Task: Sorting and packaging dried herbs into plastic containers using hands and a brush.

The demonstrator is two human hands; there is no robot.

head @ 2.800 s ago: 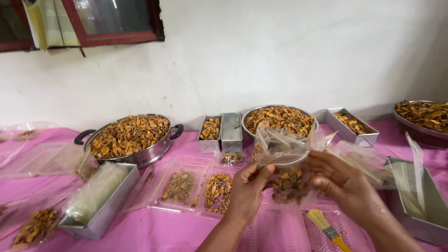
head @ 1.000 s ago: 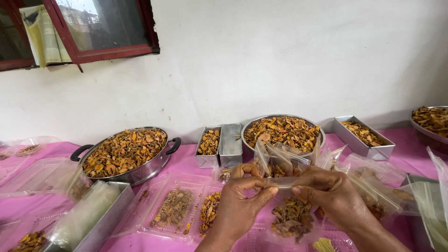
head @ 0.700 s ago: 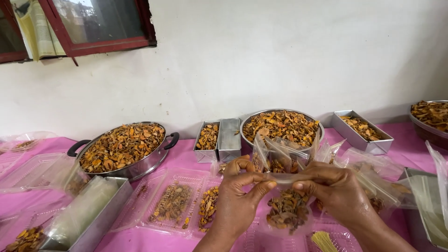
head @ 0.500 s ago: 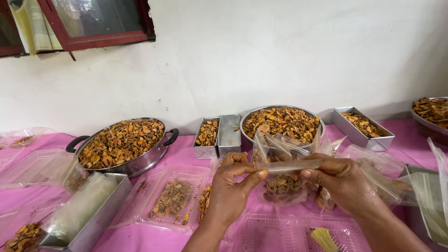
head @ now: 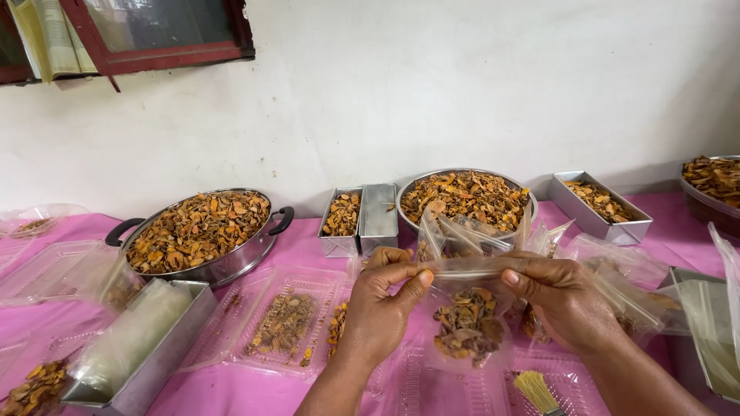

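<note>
**Both hands pinch the top of a small clear bag of dried slices**

The left hand (head: 381,304) and the right hand (head: 566,300) hold a small clear plastic bag of brown dried slices (head: 468,327) between them, low in the middle of the view. Each hand is closed on one end of the bag's top strip, thumb against forefinger, so the strip runs level from one hand to the other. The bag hangs below the strip, above the pink-covered surface (head: 308,243).

Just behind the bag stand more clear plastic bags (head: 462,235), open and upright, and behind them a round metal bowl heaped with orange-brown dried slices (head: 466,196). To its left sit two narrow rectangular metal tins (head: 362,219) side by side. Further left is a wide metal pan with black handles (head: 204,235), also full of slices. A rectangular metal tin (head: 601,206) lies to the right of the bowl. Under the left hand lie clear plastic trays with scattered slices (head: 285,327). A metal tin holding a stack of clear bags (head: 142,347) is at the lower left. A small brush with yellow bristles (head: 534,390) lies just below the bag. Nothing stands between the hands and the bag.

The bag is see-through and crinkled, with slices filling its lower half.
</note>
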